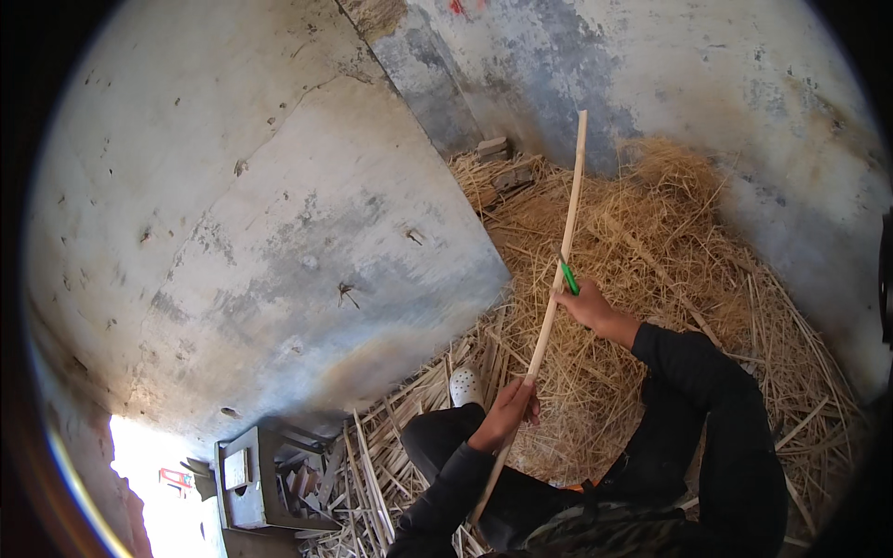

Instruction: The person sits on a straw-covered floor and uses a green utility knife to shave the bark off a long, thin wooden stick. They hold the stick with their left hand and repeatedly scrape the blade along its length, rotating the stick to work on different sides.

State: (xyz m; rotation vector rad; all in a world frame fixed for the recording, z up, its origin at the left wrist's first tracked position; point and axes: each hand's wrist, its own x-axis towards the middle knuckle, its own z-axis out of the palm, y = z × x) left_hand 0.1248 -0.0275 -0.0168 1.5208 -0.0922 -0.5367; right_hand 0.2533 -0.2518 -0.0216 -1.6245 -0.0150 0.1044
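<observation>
A long, pale wooden strip (pixel 574 191), perhaps split bamboo, slants across in front of me, its far end raised over the straw. My left hand (pixel 505 415) is closed round its lower part, near my knee. Farther up, my right hand (pixel 588 307) grips a green-handled knife (pixel 569 277) whose dark, thin blade lies against the strip. The thumb side of that hand also touches the strip. The strip's lower end runs down past my left forearm, over my dark trousers.
Loose straw (pixel 651 242) is heaped along the walls, with thin split sticks (pixel 372 484) strewn at left. A worn plastered wall (pixel 279 214) juts in from the left. A wooden box (pixel 246 479) with scraps stands at lower left. Bricks (pixel 493 149) lie in the corner. A white clog (pixel 465 386) covers my foot.
</observation>
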